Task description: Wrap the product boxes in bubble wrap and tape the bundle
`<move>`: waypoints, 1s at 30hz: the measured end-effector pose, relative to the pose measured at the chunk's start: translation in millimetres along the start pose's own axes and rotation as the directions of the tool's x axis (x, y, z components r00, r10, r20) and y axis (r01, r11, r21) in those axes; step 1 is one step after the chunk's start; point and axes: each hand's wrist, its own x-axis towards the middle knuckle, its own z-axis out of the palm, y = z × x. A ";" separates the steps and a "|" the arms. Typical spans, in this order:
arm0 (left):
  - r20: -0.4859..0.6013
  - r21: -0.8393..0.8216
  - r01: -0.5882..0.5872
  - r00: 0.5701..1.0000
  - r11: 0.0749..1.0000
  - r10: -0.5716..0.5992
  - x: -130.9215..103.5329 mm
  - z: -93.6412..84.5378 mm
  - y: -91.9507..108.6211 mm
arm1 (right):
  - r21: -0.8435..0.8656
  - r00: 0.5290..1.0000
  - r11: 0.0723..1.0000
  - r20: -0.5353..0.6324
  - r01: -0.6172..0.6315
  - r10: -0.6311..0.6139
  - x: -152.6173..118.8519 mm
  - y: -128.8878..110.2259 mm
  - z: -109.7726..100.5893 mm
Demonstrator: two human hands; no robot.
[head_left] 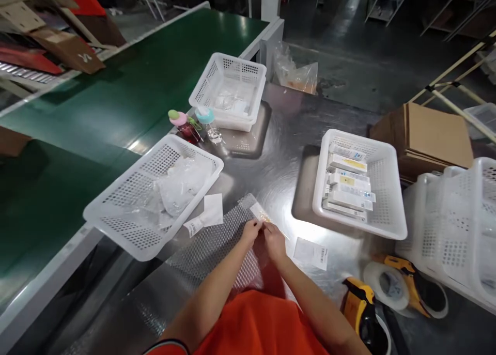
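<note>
A small white packet with yellowish marks [262, 214] lies at the upper end of a sheet of bubble wrap [217, 242] on the metal table. My left hand [251, 232] is closed at the packet's near edge, its fingertips pinched together. Right beside it, my right hand [274, 241] is closed on the same packet, with bent fingers. A white paper slip [212, 210] rests left of the wrap, and a printed label sheet [310, 253] lies right of my right hand.
White baskets stand at the left [155, 161], at the back [232, 118] and at the right with slim boxes [387, 189]. Two bottles [185, 126] [209, 125] are by the belt [170, 50]. Tape dispensers [358, 303] [406, 272], cartons [437, 133] and stacked baskets [457, 215] are at right.
</note>
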 end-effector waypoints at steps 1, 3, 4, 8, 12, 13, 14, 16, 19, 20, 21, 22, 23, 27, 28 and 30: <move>0.013 -0.028 -0.006 1.000 1.000 0.007 -3.9 -1.9 -0.6 | -0.013 1.000 1.000 0.010 0.027 -0.026 -1.9 1.7 2.0; 0.024 -0.083 -0.009 1.000 0.997 0.011 -11.6 -4.8 -1.9 | -0.044 0.996 0.996 0.035 0.083 -0.081 -6.2 3.2 4.6; 0.021 -0.104 -0.009 1.000 0.995 0.011 -14.7 -5.6 -2.6 | -0.062 0.993 0.992 0.048 0.108 -0.105 -8.9 2.3 5.7; -0.039 -0.104 -0.010 0.999 0.995 0.005 -17.2 -5.3 -4.0 | -0.100 0.984 0.984 0.113 0.147 -0.136 -17.3 -9.5 3.5; -0.105 -0.002 0.009 0.994 1.000 -0.009 -8.8 -2.2 -2.4 | -0.014 0.987 1.000 0.162 -0.018 0.020 -3.1 -12.3 -21.3; -0.115 0.029 0.019 0.993 0.999 -0.016 -6.7 -1.3 -1.6 | -0.007 0.984 0.997 0.162 -0.073 0.073 4.6 -10.1 -29.5; -0.125 0.060 0.032 0.992 0.998 -0.025 -5.0 -0.3 -0.7 | -0.012 0.978 0.992 0.166 -0.126 0.126 13.0 -7.2 -37.2; -0.147 0.125 0.064 0.988 0.990 -0.045 -3.3 1.3 1.2 | -0.040 0.958 0.978 0.195 -0.204 0.208 29.3 -1.0 -48.8; -0.203 0.218 0.112 0.977 0.969 -0.067 -5.3 1.5 4.9 | -0.062 0.929 0.968 0.274 -0.243 0.251 44.6 4.7 -54.5; -0.229 0.248 0.123 0.971 0.961 -0.065 -7.0 0.9 6.7 | -0.065 0.928 0.971 0.284 -0.231 0.240 46.7 5.3 -54.0; -0.255 0.277 0.129 0.965 0.952 -0.056 -8.8 0.2 8.9 | -0.070 0.928 0.972 0.290 -0.224 0.234 47.6 5.4 -52.9; -0.278 0.306 0.129 0.960 0.943 -0.041 -10.7 -0.3 11.8 | -0.077 0.928 0.973 0.293 -0.218 0.231 47.7 5.1 -51.6; -0.294 0.331 0.122 0.956 0.936 -0.020 -12.3 -0.6 15.2 | -0.086 0.927 0.973 0.295 -0.213 0.229 47.4 4.5 -50.4; -0.287 0.379 0.089 0.958 0.921 0.025 -13.6 3.3 31.3 | -0.118 0.926 0.973 0.304 -0.196 0.224 46.7 2.3 -49.3; -0.279 0.373 0.096 0.960 0.923 0.013 -12.3 5.3 34.9 | -0.126 0.925 0.972 0.306 -0.196 0.226 47.0 1.7 -50.1; -0.260 0.340 0.129 0.965 0.931 -0.038 -8.3 10.0 40.4 | -0.143 0.922 0.969 0.308 -0.201 0.236 47.6 0.1 -52.7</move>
